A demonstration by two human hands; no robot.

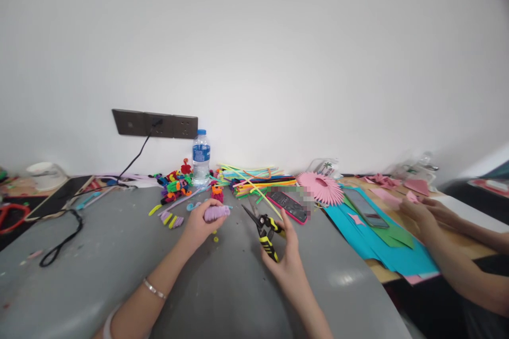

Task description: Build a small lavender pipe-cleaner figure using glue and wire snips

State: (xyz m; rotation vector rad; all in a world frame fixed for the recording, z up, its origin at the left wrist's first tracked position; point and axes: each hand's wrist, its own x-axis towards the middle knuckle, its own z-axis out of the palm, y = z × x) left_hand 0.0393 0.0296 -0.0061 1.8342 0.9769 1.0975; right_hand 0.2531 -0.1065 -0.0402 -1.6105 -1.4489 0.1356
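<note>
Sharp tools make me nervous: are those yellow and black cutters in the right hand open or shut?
Open: the cutters sit in the right hand with handles apart and blade tips parted.

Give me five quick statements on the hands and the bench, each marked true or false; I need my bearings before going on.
1. The left hand holds a lilac coil. True.
2. The right hand holds the bottle. False: it holds the snips.
3. The bottle has a blue cap. True.
4. The pink fan is left of the bottle. False: it is to the right.
5. A black cord is plugged into the wall socket. True.
</note>
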